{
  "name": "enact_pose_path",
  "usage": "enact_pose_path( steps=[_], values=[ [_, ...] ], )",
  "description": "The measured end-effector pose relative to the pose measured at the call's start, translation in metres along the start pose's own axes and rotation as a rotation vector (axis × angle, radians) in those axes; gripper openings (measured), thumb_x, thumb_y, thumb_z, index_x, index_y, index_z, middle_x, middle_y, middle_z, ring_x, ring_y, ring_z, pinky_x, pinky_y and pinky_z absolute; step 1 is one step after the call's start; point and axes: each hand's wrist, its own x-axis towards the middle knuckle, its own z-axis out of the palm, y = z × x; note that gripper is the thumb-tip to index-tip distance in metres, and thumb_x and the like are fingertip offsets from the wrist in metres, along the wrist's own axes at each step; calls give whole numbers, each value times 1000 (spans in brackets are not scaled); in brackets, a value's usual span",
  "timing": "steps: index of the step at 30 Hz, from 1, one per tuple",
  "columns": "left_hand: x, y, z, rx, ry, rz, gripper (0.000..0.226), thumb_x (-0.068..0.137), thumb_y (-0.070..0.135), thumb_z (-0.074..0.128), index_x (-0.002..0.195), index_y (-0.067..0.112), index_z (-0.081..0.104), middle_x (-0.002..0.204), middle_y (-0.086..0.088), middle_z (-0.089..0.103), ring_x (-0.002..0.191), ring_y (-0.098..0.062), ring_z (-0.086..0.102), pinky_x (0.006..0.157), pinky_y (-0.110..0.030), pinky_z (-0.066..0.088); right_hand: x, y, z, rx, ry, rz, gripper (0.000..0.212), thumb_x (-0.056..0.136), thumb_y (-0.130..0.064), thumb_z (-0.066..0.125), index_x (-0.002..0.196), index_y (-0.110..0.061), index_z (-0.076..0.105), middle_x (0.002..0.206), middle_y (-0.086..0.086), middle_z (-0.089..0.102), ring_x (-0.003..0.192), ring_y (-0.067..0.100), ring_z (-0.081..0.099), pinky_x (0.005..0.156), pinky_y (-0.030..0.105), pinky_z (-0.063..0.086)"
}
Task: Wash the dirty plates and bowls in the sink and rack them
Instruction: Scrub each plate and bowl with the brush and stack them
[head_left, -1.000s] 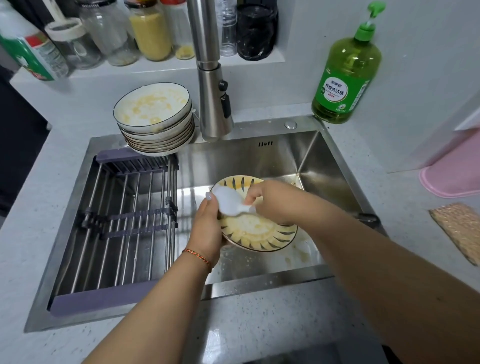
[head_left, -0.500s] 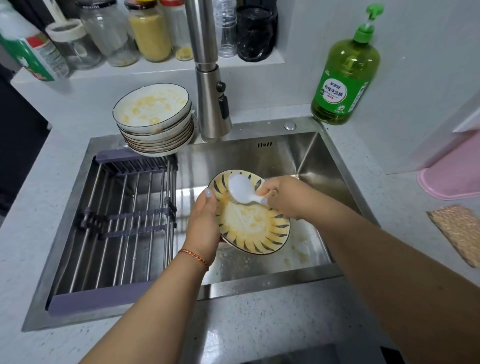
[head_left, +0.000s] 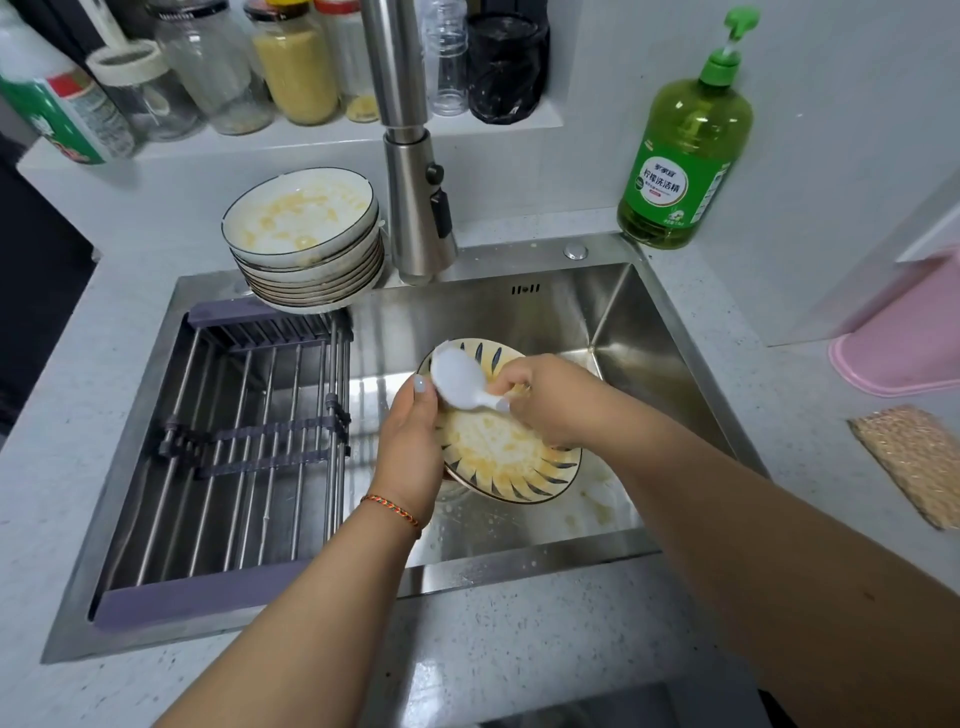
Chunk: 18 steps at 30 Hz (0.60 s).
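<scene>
Currently over the sink (head_left: 649, 332): left hand (head_left: 410, 447) grips the near-left rim of a yellow patterned plate (head_left: 514, 462), fingers curled under, thumb on top. Right hand (head_left: 550, 400) pinches a white spoon (head_left: 462, 382) by its handle, bowl against the plate's smeared face. Stack of dirty bowls (head_left: 306, 244) on the back-left corner, above the drying rack (head_left: 244, 441).
</scene>
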Motion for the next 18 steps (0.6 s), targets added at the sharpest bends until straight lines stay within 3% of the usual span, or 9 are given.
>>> enact_pose_path(
  steps=[2,3,6,9,11,13,15,18],
  values=[
    [1,0,-2,39,42,-22,34,104,42,31,98,27,60,102,-6,65,90,-26,63,65,-28,54,-10,-3,-4,-9,-130,-14,13,94,-20,56,99,-30,63,66,1,53,47,16,44,42,18,33],
    [2,1,-4,52,65,-16,35,104,43,30,97,25,59,101,-5,64,89,-23,61,67,-27,53,-16,-3,-9,-42,-195,-6,13,94,-19,56,97,-31,63,65,1,55,47,16,46,42,18,33],
    [7,1,-15,48,98,12,36,103,44,34,106,25,65,108,1,69,105,-22,63,96,-43,50,-27,9,-19,-171,-330,70,19,93,-13,55,102,-25,66,63,2,55,46,17,47,42,18,33],
    [8,3,-17,128,94,89,34,97,47,38,89,35,68,101,6,71,106,-24,63,98,-52,48,-21,15,-19,-392,-350,186,29,93,-4,49,116,-13,65,87,10,64,65,22,53,48,22,39],
    [5,3,-12,190,47,122,33,93,47,37,90,36,68,103,3,70,106,-24,63,96,-51,49,-10,17,-16,-539,-233,218,33,92,-5,51,121,-11,62,110,8,65,76,20,59,62,24,49],
    [3,0,-7,182,23,130,31,100,38,38,97,30,68,105,0,71,106,-25,64,96,-50,50,0,20,-11,-507,-50,248,37,90,-8,50,125,-17,59,117,6,62,98,25,61,83,33,52],
    [3,-1,-5,134,26,95,32,103,32,37,101,24,67,106,-3,71,106,-27,64,95,-52,50,6,19,-2,-397,84,198,33,91,-12,49,122,-21,58,105,5,63,97,28,61,77,32,49],
    [5,1,-5,90,38,44,31,103,33,38,98,24,68,100,-2,71,101,-28,65,91,-49,53,9,12,11,-70,119,56,25,94,-18,54,115,-26,63,83,0,60,70,22,57,57,25,40]
  ],
)
